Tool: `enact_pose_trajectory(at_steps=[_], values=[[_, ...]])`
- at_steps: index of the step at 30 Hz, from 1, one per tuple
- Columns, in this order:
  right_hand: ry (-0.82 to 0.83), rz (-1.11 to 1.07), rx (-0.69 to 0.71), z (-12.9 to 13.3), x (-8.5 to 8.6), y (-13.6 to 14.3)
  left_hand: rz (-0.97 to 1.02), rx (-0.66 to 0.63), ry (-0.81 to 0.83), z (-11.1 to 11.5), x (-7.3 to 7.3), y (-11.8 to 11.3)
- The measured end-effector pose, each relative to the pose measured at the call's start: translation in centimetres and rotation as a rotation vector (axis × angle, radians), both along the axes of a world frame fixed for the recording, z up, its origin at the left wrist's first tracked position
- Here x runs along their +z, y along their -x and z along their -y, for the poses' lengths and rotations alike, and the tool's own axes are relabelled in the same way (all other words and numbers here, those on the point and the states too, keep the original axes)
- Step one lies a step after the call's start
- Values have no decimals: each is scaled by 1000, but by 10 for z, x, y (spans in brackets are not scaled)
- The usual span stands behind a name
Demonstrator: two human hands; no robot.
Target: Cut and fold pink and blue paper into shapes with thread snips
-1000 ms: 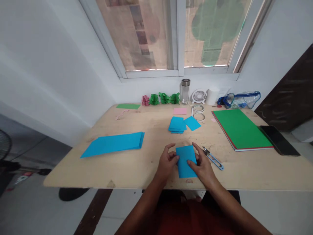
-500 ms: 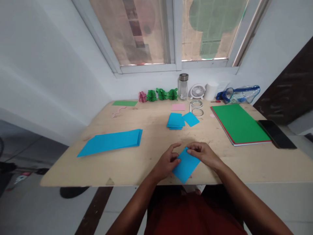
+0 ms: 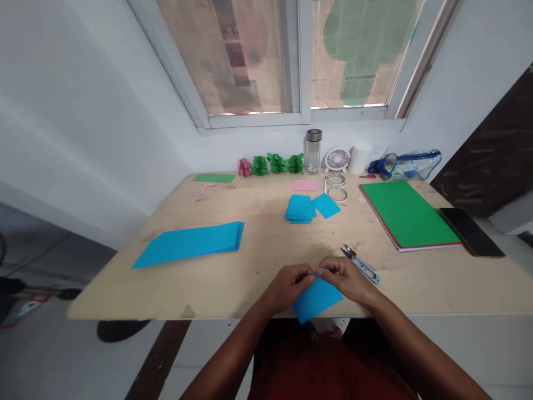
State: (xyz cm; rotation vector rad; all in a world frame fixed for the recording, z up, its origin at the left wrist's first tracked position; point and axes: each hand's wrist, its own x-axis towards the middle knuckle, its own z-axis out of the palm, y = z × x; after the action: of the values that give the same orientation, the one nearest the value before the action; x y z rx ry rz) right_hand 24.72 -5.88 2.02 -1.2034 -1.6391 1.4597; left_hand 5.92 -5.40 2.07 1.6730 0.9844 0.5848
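Observation:
Between my two hands is a blue sheet of paper (image 3: pixel 317 299), tilted near the table's front edge. My left hand (image 3: pixel 289 284) pinches its upper edge with thumb and fingers. Close beside it, my right hand (image 3: pixel 343 278) grips the same edge, thumb nearly meeting the left one. The fingertips hide that top edge. Just beyond my right hand lie thread snips (image 3: pixel 361 265) with pale blue handles and dark blades pointing away to the left. Farther back sit a small stack of blue paper squares (image 3: pixel 298 208) and one loose blue square (image 3: pixel 327 206).
Folded blue paper (image 3: pixel 189 244) lies left on the wooden table (image 3: pixel 225 294). A green notebook (image 3: pixel 410 214) and black phone (image 3: pixel 472 231) are at right. Along the wall stand green paper shapes (image 3: pixel 277 163), a glass bottle (image 3: pixel 313 153), a small fan (image 3: pixel 337 159) and a clear pouch (image 3: pixel 412 164).
My left hand has closed on the paper's top edge beside my right hand. Both hands and the paper have come slightly nearer to me, and the snips now show past my right hand.

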Motion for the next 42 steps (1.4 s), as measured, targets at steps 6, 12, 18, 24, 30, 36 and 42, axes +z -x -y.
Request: enact_pose_trajectory(at_steps=[6, 12, 18, 24, 30, 36, 42], values=[[-23, 17, -90, 10, -9, -4, -15, -9, -4, 0, -6, -6], [-15, 6, -32, 7, -19, 4, -85, -27, -17, -2, -12, 5], [-24, 69, -19, -2, -17, -5, -128, 14, 17, -5, -15, 18], [-37, 69, -79, 9, -28, -12, -175, -25, 7, -8, -19, 22], [-46, 77, -277, 3, -31, -6, -303, 71, -248, -15, -15, 24], [-39, 98, -471, -13, -33, 1, -475, 185, -808, 8, -12, -9], [23, 53, -515, 1, -43, 5, -564, 125, -790, 27, -33, -29]])
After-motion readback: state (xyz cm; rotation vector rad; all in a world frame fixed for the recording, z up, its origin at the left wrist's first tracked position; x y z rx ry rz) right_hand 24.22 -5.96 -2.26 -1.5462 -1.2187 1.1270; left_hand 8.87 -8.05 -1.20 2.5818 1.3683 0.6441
